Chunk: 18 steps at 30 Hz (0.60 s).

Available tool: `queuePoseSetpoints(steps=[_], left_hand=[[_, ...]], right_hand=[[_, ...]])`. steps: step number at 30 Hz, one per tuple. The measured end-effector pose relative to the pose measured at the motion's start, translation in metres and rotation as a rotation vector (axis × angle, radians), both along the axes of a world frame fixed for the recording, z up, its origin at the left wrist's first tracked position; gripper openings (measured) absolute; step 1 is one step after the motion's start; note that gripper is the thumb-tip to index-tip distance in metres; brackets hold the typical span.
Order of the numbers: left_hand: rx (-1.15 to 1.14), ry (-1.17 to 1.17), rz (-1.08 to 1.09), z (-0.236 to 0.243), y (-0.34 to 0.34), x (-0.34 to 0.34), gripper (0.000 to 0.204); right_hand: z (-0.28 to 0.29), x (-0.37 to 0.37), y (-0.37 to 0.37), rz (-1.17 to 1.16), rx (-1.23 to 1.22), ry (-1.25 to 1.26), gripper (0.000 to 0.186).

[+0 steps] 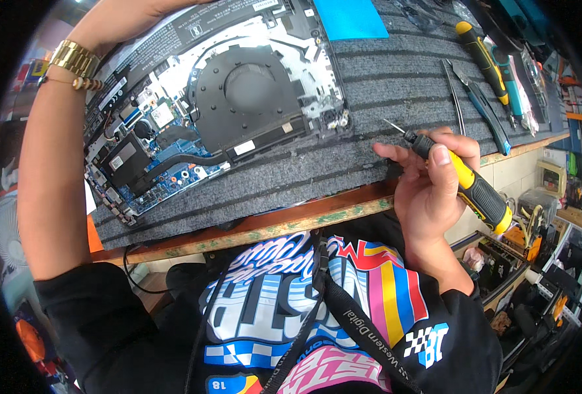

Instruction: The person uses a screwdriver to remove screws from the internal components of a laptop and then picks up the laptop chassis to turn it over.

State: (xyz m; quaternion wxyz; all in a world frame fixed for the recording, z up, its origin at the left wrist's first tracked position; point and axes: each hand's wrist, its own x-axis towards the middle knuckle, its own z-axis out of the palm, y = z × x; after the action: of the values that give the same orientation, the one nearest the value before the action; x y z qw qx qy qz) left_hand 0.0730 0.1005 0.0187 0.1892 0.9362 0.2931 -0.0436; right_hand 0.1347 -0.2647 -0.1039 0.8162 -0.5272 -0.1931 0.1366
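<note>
An opened laptop (284, 141) lies at an angle on the grey ribbed mat, its inside exposed. A round black fan (248, 85), a dark heat pipe (186, 159) and a blue circuit board (186, 180) show, with the black battery (179, 29) along the far side. My left hand (123, 23) reaches over the laptop's far left corner; its fingers run out of the picture at the top. Right of the laptop, my right hand (432, 171) grips a yellow and black screwdriver (470, 174) between thumb and fingers. The screwdriver's thin tip points up and left, apart from the laptop.
Tweezers (458, 105), a blue-handled knife (485, 111) and another yellow and black screwdriver (483, 59) lie on the mat (389, 72) at the right. A blue sheet (350, 18) sits beyond the laptop. The table's wooden edge (291, 217) runs before me; shelves with parts stand lower right.
</note>
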Motion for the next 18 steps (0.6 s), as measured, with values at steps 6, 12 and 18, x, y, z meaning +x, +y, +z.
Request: queuePoseSetpoints(steps=[6, 12, 18], left_hand=[[-0.008, -0.107, 0.002, 0.013, -0.011, -0.018, 0.052], [0.081, -0.079, 0.047, 0.027, -0.015, -0.024, 0.054], [-0.018, -0.300, 0.015, 0.015, 0.026, -0.061, 0.069]], right_hand=[[-0.006, -0.003, 0.000, 0.043, 0.039, -0.033, 0.016], [-0.005, -0.006, 0.004, 0.037, 0.045, -0.088, 0.014], [-0.019, -0.019, 0.011, 0.020, 0.111, -0.075, 0.014]])
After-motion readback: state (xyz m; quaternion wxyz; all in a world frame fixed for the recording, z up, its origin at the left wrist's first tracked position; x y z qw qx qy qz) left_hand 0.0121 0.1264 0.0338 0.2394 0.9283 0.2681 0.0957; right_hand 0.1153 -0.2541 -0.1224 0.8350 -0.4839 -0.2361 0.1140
